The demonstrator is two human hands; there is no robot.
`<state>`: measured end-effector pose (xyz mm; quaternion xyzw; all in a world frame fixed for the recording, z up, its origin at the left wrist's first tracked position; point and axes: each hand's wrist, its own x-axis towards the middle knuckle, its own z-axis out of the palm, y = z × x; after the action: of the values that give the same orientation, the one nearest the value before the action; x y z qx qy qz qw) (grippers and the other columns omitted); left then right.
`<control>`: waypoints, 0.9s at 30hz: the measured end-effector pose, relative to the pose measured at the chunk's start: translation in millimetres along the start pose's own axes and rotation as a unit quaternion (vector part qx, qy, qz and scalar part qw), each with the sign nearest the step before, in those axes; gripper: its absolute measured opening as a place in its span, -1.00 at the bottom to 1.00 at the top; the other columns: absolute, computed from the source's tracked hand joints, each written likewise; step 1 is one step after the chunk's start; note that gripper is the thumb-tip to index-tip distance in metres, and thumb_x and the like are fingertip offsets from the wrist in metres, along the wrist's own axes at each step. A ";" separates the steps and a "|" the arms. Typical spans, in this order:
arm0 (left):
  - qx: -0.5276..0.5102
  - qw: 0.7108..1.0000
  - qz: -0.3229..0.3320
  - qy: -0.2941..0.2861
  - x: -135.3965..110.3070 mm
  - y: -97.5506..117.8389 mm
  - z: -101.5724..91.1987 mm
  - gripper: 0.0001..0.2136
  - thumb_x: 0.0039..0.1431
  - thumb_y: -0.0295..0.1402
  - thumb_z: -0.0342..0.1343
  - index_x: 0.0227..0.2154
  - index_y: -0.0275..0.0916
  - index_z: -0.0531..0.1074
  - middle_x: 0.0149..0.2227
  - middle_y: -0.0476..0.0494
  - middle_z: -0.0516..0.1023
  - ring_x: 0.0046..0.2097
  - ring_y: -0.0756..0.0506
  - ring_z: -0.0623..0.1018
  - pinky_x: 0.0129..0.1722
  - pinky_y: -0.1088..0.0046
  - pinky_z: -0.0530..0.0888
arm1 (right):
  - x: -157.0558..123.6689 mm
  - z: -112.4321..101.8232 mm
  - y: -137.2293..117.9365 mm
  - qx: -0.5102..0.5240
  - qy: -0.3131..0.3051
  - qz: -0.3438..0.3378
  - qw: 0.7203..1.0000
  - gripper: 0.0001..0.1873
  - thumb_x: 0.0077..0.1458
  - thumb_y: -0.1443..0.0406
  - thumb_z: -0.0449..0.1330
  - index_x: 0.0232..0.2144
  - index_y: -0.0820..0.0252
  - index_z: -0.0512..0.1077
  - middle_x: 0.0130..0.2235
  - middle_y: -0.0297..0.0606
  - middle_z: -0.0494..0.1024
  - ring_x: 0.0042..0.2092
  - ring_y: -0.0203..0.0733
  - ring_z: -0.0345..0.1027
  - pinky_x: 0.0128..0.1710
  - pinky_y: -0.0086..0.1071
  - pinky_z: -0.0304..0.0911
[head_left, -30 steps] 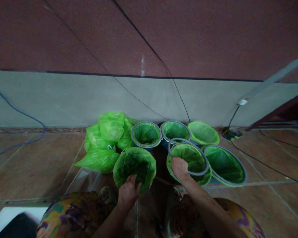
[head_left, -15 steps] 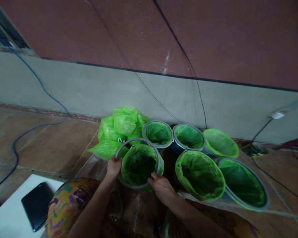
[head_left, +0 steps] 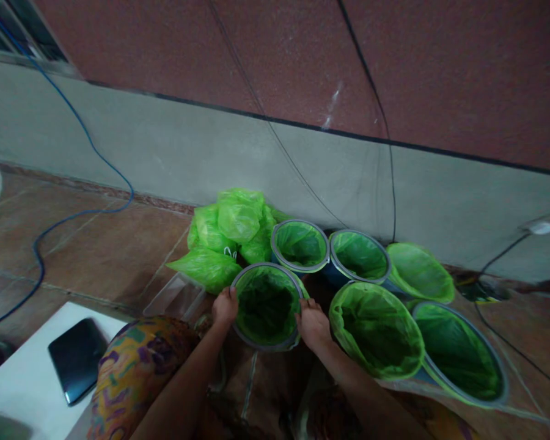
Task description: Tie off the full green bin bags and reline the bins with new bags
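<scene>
A small bin lined with a green bag stands right in front of me, with a grey ring seated around its rim. My left hand grips the ring's left edge with curled fingers. My right hand presses on the ring's right edge, fingers closed over it. To the right stands another green-lined bin with no ring on its rim.
Three more lined bins and a ringless one stand by the wall. A pile of green bags lies left. A clear container, a dark tablet on a white surface and cables are nearby.
The grey ring was lifted from the right bin, carried to the near bin and pressed down onto its rim. Both hands now sit on the ring's sides. The view swung left.
</scene>
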<state>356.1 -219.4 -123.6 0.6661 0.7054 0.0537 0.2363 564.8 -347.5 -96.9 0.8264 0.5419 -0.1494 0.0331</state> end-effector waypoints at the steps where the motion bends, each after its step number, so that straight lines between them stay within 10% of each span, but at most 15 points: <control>1: 0.012 1.000 0.001 -0.008 -1.0 0.4 -1.4 -0.62 0.31 -0.26 -0.21 -0.15 -0.36 0.47 -0.22 -0.34 0.58 -0.17 -0.19 0.57 -0.22 0.38 0.42 | 1.9 2.3 2.1 -0.002 -0.006 0.014 1.000 -0.66 0.14 0.29 0.06 -0.03 0.26 0.35 -0.04 -0.03 0.45 -0.05 -0.05 0.35 -0.09 -0.30 0.21; 15: 0.063 0.997 0.040 0.015 -13.4 16.7 -18.5 -0.57 0.34 -0.26 -0.30 0.08 -0.35 0.32 -0.06 -0.38 0.52 -0.07 -0.22 0.55 -0.13 0.31 0.42 | 13.0 -5.3 0.7 -0.036 0.032 0.081 0.996 -0.72 0.16 0.39 -0.03 -0.10 0.24 0.36 -0.20 -0.04 0.52 -0.13 0.01 0.42 -0.18 -0.22 0.20; 27: 0.091 0.996 0.008 -0.016 -4.9 1.2 11.7 -0.60 0.30 -0.19 -0.22 -0.04 -0.23 0.45 -0.17 -0.27 0.54 -0.19 -0.15 0.55 -0.23 0.39 0.41 | 20.2 4.2 6.5 -0.070 0.035 0.065 0.995 -0.68 0.21 0.39 -0.11 -0.07 0.24 0.36 -0.15 -0.06 0.50 -0.10 -0.05 0.35 -0.15 -0.23 0.15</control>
<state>361.9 -226.8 -132.2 0.6910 0.6984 -0.0192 0.1854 577.3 -333.2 -107.3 0.8603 0.4969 -0.0790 0.0815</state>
